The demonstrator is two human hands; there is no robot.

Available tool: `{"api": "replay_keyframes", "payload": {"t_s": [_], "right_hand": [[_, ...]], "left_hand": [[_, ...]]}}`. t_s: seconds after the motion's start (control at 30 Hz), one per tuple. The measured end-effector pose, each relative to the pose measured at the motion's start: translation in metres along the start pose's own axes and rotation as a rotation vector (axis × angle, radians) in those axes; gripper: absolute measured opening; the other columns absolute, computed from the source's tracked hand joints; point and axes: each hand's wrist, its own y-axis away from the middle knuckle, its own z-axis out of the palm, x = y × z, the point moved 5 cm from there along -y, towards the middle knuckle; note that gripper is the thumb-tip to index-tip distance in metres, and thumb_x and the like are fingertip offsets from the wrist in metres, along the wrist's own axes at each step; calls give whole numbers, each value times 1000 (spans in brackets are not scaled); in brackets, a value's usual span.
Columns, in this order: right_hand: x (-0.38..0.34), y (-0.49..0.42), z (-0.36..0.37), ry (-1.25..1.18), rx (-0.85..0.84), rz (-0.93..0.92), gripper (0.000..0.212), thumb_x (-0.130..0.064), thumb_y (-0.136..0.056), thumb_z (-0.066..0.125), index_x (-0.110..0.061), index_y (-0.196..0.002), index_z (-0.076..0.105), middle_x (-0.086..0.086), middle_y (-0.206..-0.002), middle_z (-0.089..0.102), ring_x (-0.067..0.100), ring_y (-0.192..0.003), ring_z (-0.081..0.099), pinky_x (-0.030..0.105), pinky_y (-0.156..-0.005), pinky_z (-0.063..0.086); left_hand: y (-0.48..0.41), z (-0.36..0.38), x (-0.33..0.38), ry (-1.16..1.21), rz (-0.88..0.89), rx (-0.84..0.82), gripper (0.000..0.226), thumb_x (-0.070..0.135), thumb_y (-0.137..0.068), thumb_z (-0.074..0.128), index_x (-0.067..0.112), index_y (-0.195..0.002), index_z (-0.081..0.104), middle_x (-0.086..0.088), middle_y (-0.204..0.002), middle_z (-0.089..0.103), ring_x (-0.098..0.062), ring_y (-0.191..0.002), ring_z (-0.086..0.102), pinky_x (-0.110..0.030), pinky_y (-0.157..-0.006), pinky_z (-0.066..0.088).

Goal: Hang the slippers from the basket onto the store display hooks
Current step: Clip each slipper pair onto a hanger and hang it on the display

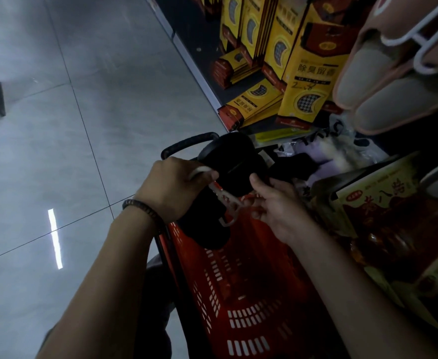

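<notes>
A pair of black slippers [234,161] on a white plastic hanger [225,198] is held just above the red shopping basket [241,301]. My left hand [171,187] is closed around the hanger's hook at the top. My right hand [275,203] grips the slippers and the hanger's lower end from the right. A pink and beige slipper pair [389,81] hangs on a white hanger [420,35] at the upper right. No display hook is visible.
Yellow insole packs [306,73] stand and lie on the low shelf ahead. Red and yellow boxes [383,218] crowd the right side. Bagged goods [337,151] lie beyond the basket. The basket's black handle [186,143] arches at its far end. Grey tiled floor [57,125] spreads to the left.
</notes>
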Motion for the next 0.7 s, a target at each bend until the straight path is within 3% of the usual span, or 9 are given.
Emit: {"api": "replay_keyframes", "payload": {"t_s": [0.17,0.27,0.37,0.43,0.5,0.57,0.63,0.7], "right_hand": [[-10,-4,-13,-45,48,-9,18,-31,-102,68,-14,-105,73,-1,-73,70,14,-62,62,28,-56,41],[-7,-2,-9,14,46,-64,18,-33,-103,68,-17,-106,74,-1,-79,72,13,-65,64,28,-57,45],[9,2,2,13,150,-22,28,-42,-97,74,-18,-111,70,-1,-88,70,12,-67,67,28,-58,51],[27,8,14,93,147,55,44,-62,-88,74,-23,-110,72,-1,-97,74,17,-80,71,34,-70,58],[41,17,37,135,-56,149,54,-73,-86,68,-32,-120,74,-2,-115,77,25,-101,74,41,-87,58],[46,29,57,1,-202,209,43,-60,-97,64,-32,-128,72,-2,-119,79,25,-96,76,34,-76,58],[47,33,63,-127,-184,247,33,-43,-102,64,-23,-128,72,4,-116,80,21,-87,75,27,-65,56],[54,31,63,-168,-133,261,24,-31,-103,66,-17,-121,74,6,-112,80,18,-85,74,25,-66,56]], "left_hand": [[8,-32,-1,-1,41,268,22,40,-99,64,29,-97,82,12,-83,75,-4,-79,70,-5,-62,44],[9,-36,-3,0,47,285,19,40,-98,65,30,-94,81,13,-83,76,-3,-79,70,-15,-65,51],[6,-35,-2,-30,45,265,19,37,-101,61,30,-93,77,14,-80,71,-5,-77,66,-12,-63,44],[4,-30,-1,-47,38,264,21,37,-103,58,28,-91,73,11,-78,70,-9,-75,64,-13,-61,41],[2,-20,-1,-35,29,227,22,37,-104,55,28,-90,70,10,-79,69,-11,-75,64,-15,-61,41],[-1,-8,-2,-6,10,161,23,38,-104,53,27,-91,68,9,-83,69,-13,-78,64,-24,-64,48],[-3,0,-3,26,-12,117,26,40,-105,51,26,-91,68,7,-82,70,-15,-79,66,-35,-67,53],[-4,4,-4,60,-41,129,31,42,-105,49,23,-89,68,4,-80,71,-16,-77,69,-40,-68,55]]}}
